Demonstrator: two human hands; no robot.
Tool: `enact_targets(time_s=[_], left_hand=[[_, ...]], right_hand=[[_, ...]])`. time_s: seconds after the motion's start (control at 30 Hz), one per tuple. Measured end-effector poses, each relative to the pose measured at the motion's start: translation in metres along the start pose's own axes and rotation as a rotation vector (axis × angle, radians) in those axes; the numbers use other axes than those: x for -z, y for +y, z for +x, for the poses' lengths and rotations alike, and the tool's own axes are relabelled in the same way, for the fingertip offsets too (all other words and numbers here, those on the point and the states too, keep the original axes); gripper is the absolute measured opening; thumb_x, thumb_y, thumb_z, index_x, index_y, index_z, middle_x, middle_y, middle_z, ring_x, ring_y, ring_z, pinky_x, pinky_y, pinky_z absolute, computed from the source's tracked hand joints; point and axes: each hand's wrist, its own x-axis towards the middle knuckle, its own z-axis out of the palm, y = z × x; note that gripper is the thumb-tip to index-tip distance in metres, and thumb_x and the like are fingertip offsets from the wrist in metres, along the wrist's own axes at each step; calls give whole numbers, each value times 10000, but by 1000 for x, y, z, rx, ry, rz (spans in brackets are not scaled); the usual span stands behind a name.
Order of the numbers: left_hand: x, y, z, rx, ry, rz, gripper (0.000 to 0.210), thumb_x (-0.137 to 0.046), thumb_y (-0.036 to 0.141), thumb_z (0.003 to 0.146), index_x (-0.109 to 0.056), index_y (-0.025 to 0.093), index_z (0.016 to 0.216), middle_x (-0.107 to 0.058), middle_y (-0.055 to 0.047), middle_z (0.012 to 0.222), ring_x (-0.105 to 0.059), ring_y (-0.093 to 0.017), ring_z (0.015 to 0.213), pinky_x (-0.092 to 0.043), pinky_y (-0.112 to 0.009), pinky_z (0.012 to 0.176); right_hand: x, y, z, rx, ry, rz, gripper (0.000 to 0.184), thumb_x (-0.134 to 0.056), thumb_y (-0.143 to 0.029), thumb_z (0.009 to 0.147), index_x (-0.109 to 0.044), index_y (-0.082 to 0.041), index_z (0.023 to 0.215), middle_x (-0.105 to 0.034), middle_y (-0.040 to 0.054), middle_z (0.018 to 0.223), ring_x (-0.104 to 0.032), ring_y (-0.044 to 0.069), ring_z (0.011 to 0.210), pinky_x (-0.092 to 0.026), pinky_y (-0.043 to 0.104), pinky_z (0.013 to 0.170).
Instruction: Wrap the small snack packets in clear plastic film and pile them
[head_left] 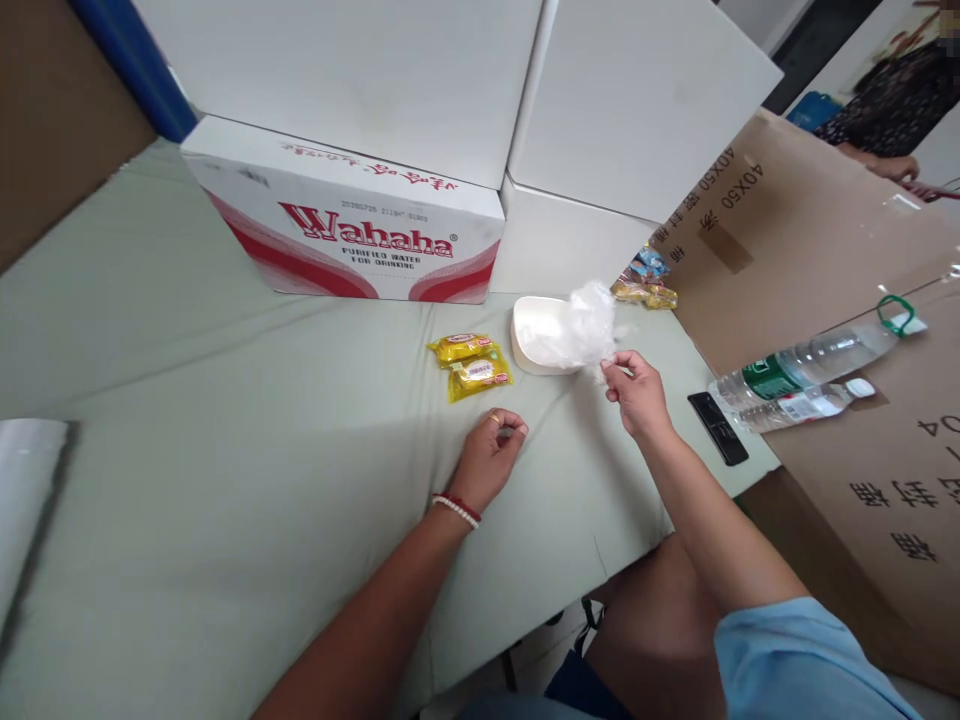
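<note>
My right hand (636, 395) pinches the edge of a crumpled clear plastic bag (592, 315) between thumb and fingers. The bag lies partly in a white plastic tub (526, 345) and bunches up over its right side. My left hand (495, 455), with a ring and a beaded bracelet, hovers or rests at the table in front of the tub; its fingers are curled in and nothing shows in them. Just beyond it lie two yellow snack packets (480, 373), overlapping, to the left of the tub.
Behind stands a Wahaha water carton (375, 235) against white boxes (585, 235). More snack packets (645, 280) lie at the back right. A black phone (718, 428), a large bottle (817, 355) and a smaller bottle (806, 405) are by the cardboard (825, 270). Another person's arm (885, 162) shows beyond.
</note>
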Motion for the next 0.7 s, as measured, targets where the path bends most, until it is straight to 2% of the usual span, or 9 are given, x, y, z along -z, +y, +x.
enact_targets(time_s=[0.1,0.2,0.27,0.33,0.43,0.5,0.6,0.63,0.7], left_hand=[[1,3,0,71,-20,-87,370,-717,490,864,-642,181,1053,-654,-82,1065,-665,-208,983,-602,-291,735],[2,12,-3,146,-140,-228,788,-750,591,830,-435,243,1464,-526,-164,1410,-674,-263,1108,-639,-305,630],[2,18,-5,167,-200,-276,961,-780,623,800,-305,284,1563,-428,-195,1535,-671,-281,1135,-648,-311,603],[1,21,-5,174,-203,-299,919,-787,652,788,-389,236,1505,-510,-195,1478,-679,-279,1101,-655,-318,625],[0,17,-1,179,-125,-297,704,-747,690,813,-574,166,1251,-688,-129,1180,-698,-229,941,-647,-320,675],[1,13,3,178,-45,-242,624,-744,689,808,-619,162,1120,-707,-86,1042,-688,-199,842,-622,-301,653],[5,8,8,168,4,-125,544,-734,659,810,-643,170,1030,-690,-42,877,-660,-181,729,-555,-270,569],[6,7,8,158,-2,-84,504,-721,640,824,-649,174,1002,-670,-23,803,-636,-173,676,-526,-264,546],[8,7,8,106,-24,-3,402,-698,572,855,-665,184,954,-635,0,717,-592,-164,625,-495,-265,549]], right_hand=[[-9,1,-15,-96,-12,259,403,-818,-529,727,-560,-254,867,-532,-53,768,-435,88,536,-356,224,455],[-27,1,-35,-93,-177,222,359,-811,-516,774,-590,-249,868,-538,-51,721,-446,100,533,-380,235,464],[-42,1,-48,-11,-330,110,295,-773,-496,839,-626,-244,885,-559,-34,735,-490,116,572,-436,256,520],[-52,-1,-56,122,-474,-16,228,-736,-458,886,-673,-240,916,-600,-4,818,-546,129,637,-488,279,599],[-55,-5,-58,245,-639,-136,196,-704,-422,920,-736,-251,1010,-668,49,1025,-621,149,749,-540,308,698],[-48,-9,-56,206,-569,-157,241,-662,-466,952,-748,-263,1049,-691,66,1072,-640,169,785,-556,320,699],[-40,-17,-47,134,-330,-177,493,-734,-557,888,-677,-310,1311,-630,105,1346,-653,216,918,-575,334,667],[-39,-21,-42,137,-320,-191,707,-805,-567,821,-581,-344,1454,-526,117,1509,-650,230,976,-587,345,677],[-44,-30,-28,191,-427,-234,1134,-929,-538,676,-339,-405,1635,-230,116,1726,-632,257,1087,-607,378,755]])
